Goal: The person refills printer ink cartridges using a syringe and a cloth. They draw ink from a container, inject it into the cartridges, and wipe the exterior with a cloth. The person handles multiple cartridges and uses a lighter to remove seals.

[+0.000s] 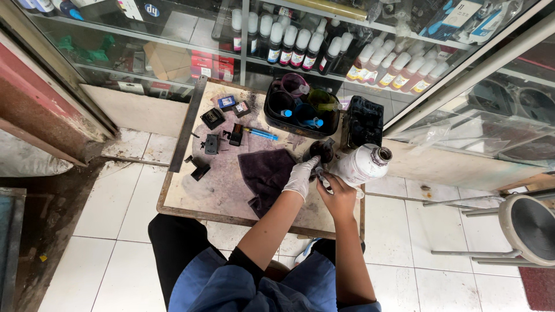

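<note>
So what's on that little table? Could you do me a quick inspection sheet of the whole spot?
Surface: small stained table, ink marks all over.
Job's things: white bottle, open, tilted; dark cloth under the hands.
Clutter: black cartridges, blue pen, black tray of cups, metal ruler.
Hands: left hand in a white glove; right hand bare, holding a small tool, too small to tell.
Cables: nothing seen.
Surroundings: glass cabinet with ink bottles, tiled floor, stool.

small item under right hand (338, 196) unclear, stool (529, 228) cut off at right edge
</note>
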